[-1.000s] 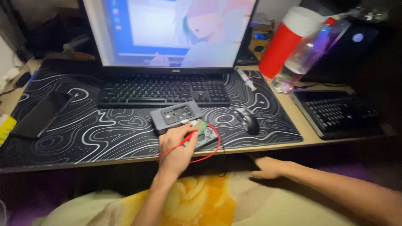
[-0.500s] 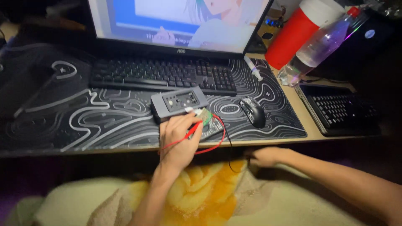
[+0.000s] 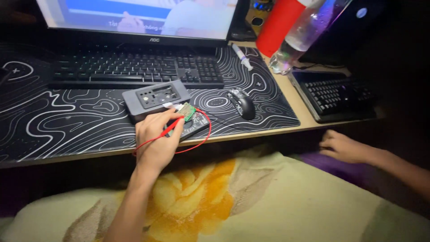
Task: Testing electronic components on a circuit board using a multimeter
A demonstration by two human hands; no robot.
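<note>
Step in hand, as judged: probing or holding the small green circuit board (image 3: 190, 112). It lies at the front edge of the patterned desk mat (image 3: 67, 121), just beside the grey box (image 3: 154, 101), touching or nearly touching its right front corner; which one cannot be told.

Your left hand (image 3: 157, 139) is on the board, fingers curled together and pinched on the red wire (image 3: 197, 142). The wire loops out to the right of the board and back under your palm. Whether a probe tip meets the board is hidden by your fingers.

Your right hand (image 3: 341, 145) is well apart, below the desk edge, fingers loosely curled, holding nothing that shows.

Next move, as judged: it calls for a steady left hand and slack in the wire loop, so the light board does not drag toward the mat's edge.

Containers:
- Grey box: its top panel has cut-outs; the inside does not show.
- Clear bottle (image 3: 298, 38), back right: appears to hold clear liquid, level not readable.
- Red cylinder (image 3: 277, 24) beside it: contents hidden.

Around: mouse (image 3: 242, 103) right of the board, black keyboard (image 3: 134, 69) behind the box, lit monitor (image 3: 139, 18) beyond, second keyboard (image 3: 338, 94) far right, small syringe-like tube (image 3: 242, 57) near the bottle. A floral blanket (image 3: 215, 197) covers your lap.
</note>
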